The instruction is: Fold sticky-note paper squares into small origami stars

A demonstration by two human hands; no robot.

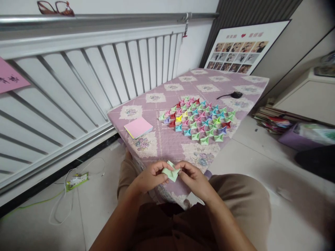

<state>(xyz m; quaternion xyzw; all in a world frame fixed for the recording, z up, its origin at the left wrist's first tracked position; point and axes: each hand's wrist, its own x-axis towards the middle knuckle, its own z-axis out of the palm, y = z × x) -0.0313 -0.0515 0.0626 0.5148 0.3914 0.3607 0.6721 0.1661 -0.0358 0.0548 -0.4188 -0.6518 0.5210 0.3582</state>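
Bare forearms (117, 216) stretched out, left hand (153, 176) and right hand (194, 178) pinching an apparently half-folded green paper (172, 175), dozens of origami pieces (204, 140) seemingly done, square paper stack (138, 127) unfolded

Gap between paper stack (138, 127) and folded pieces (205, 123) — passable, radiator (104, 76) blocking the left

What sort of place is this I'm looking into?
Most likely a room in a home, though one view can't settle it. A flowered tablecloth, what looks like a white radiator, and a board of photos with a red heart all suggest that.
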